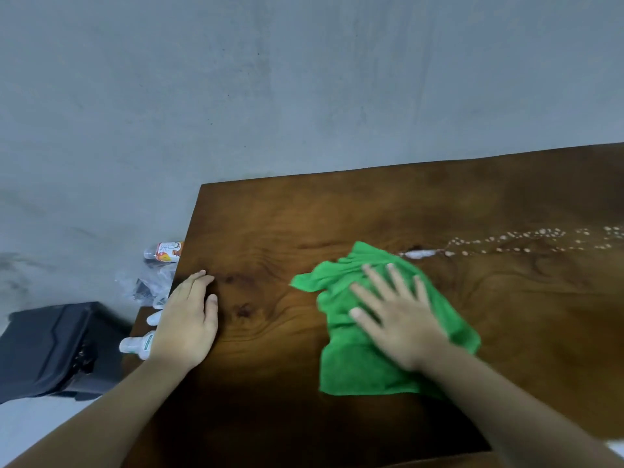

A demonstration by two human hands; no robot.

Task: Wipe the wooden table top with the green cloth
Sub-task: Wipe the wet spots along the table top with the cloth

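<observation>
Wiping stage: we judge the wipe mid-course; the dark brown wooden table top (pixel 371 211) carries a trail of white foamy droplets (pixel 526 243) to the right.
Cloth: our crumpled green microfibre cloth (pixel 364 363) lies flat mid-table, its far edge touching the foam.
Next move: we'd push rightward through the droplets, keeping pressure even.
Right hand (pixel 401 327): palm down on the cloth, fingers (pixel 373 280) spread.
Left hand (pixel 185 324): flat at the table's left edge, fingers together, bracing.

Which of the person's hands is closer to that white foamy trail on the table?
Right. The right hand presses the green cloth just short of the white foam trail; the left hand rests at the table's left edge.
</observation>
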